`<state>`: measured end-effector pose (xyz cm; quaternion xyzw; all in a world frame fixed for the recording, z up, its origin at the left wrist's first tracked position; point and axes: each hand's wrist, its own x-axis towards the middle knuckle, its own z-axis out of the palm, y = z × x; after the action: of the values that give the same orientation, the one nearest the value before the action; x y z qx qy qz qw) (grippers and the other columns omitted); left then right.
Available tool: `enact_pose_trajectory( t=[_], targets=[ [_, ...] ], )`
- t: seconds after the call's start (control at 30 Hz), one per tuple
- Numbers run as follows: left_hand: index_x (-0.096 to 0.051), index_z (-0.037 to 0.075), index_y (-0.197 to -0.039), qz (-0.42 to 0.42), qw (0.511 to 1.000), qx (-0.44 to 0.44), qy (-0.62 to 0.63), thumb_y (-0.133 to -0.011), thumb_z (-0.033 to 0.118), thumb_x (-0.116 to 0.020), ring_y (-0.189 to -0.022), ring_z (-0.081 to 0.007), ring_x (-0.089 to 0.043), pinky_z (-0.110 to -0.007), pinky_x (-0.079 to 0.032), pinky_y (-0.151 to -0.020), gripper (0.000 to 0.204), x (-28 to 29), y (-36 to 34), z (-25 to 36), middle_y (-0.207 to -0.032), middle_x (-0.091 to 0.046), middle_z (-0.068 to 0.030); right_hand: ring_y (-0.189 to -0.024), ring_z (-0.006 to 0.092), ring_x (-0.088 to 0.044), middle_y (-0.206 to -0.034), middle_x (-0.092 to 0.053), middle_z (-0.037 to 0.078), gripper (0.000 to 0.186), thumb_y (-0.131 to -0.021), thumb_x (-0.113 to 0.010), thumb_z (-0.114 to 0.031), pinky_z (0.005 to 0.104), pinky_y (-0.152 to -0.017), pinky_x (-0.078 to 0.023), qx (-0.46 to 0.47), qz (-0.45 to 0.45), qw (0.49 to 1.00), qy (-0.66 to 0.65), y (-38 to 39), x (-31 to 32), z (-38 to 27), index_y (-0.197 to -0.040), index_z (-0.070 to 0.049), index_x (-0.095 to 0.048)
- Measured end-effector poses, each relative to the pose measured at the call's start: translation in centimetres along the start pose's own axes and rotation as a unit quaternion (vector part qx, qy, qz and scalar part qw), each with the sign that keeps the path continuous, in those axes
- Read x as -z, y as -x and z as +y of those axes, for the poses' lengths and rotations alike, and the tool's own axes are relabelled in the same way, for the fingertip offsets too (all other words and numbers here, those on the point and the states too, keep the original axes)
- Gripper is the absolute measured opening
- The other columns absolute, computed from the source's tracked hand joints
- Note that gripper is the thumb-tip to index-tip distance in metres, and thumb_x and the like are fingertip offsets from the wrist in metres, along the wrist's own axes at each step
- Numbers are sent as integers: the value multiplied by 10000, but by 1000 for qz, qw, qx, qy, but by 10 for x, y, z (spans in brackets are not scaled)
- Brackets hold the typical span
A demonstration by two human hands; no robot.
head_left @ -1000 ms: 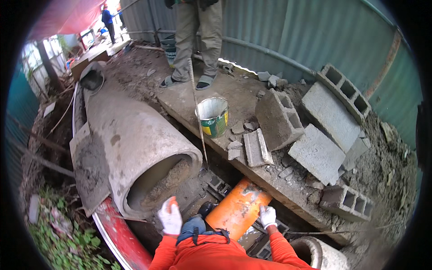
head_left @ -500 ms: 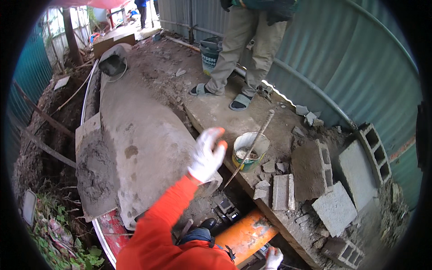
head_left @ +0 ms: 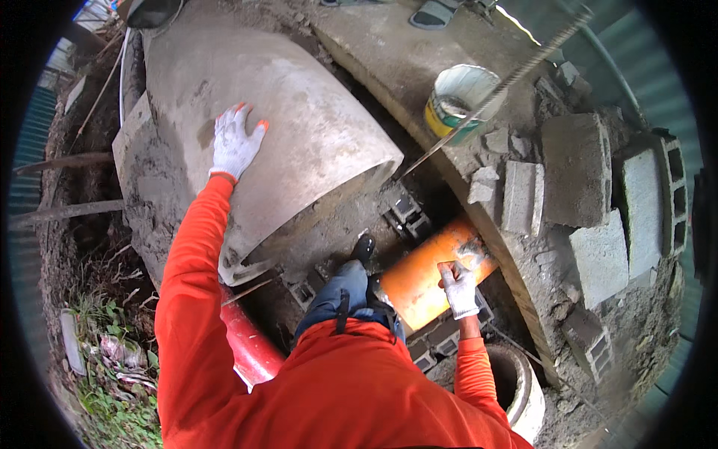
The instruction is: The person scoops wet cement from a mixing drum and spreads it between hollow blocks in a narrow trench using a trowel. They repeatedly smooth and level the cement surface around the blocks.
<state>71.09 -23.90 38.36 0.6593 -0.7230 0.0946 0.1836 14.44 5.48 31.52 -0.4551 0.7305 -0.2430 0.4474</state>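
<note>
On orange pipe (head_left: 419, 273), right hand (head_left: 459, 288) flat.

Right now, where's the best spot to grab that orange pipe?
Probably the upper stretch of the orange pipe, coming from above, beside the right hand already on it. It lies slanted in the trench; concrete hems its sides, and its lower end hides behind the knee.
</note>
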Motion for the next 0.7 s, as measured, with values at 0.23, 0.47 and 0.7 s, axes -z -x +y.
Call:
enact_pose_trajectory(
  t=[0.23, 0.47, 0.7],
  targets=[
    [-660, 81, -1431, 17, 999, 14, 33, -962, 460, -763, -1498, -365, -505, -550, -294, -1315, 611, 3, -6, 4, -1540, -619, -164, -657, 88, -661, -774, -745, 33, 228, -1069, -715, -225, 281, -624, -536, -20, -19, 999, -44, 2, -46, -4, -1105, -7, -774],
    [-639, 34, -1435, 48, 999, -7, -1, -973, 472, -720, -1488, -397, -498, -594, -274, -1314, 641, 9, -3, 6, -1539, -598, -203, -764, 186, -743, -853, -784, 115, 236, -1047, -710, -212, 364, -723, -594, 123, -81, 989, 24, -43, -80, -137, -1118, 6, -767],
    [-628, 26, -1418, 4, 1000, 24, -2, -923, 449, -787, -1490, -404, -480, -611, -277, -1309, 670, 21, 0, 14, -1524, -583, -212, -738, 147, -735, -833, -771, 106, 255, -1029, -727, -206, 350, -727, -595, 228, -137, 963, -30, -118, -111, -295, -1164, 5, -779]
  ],
)
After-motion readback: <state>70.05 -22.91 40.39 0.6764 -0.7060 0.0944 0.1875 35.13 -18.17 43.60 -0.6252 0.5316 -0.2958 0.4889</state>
